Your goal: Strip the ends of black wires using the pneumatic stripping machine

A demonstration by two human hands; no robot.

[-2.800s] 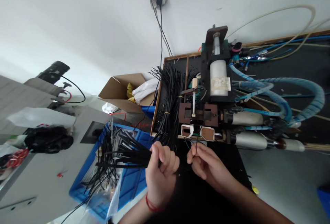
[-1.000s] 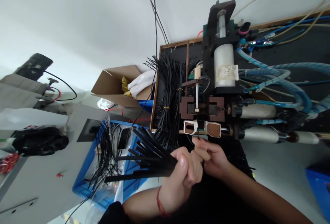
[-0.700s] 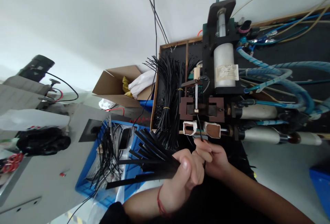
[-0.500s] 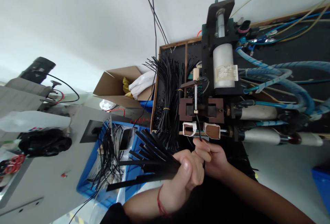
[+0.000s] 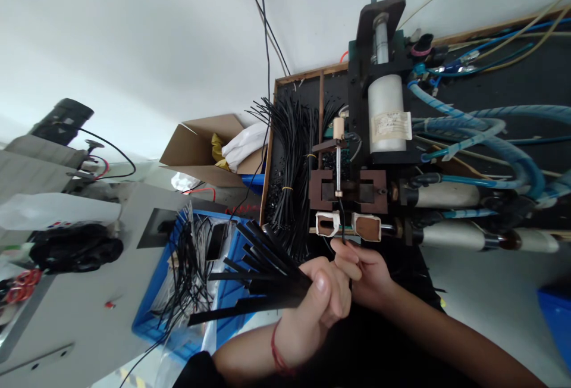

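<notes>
My left hand is closed around a bundle of black tubes, whose loose ends fan out to the left. Close beside it, my right hand pinches a thin black tube between thumb and fingers. This tube runs upward from the fingertips, between two white-edged brown jaws, to the tip of a slim metal rod on the machine. Part of the right hand's fingers is hidden behind the left hand.
Tied bundles of black tubes lie in a wooden-edged tray left of the machine. A large pneumatic cylinder and blue hoses fill the right. At left are a blue crate with wires and a cardboard box.
Both hands stay almost in place, with a very slight shift to the left. The thin tube's lower end has moved slightly left with the right fingertips. Both grips are unchanged.
</notes>
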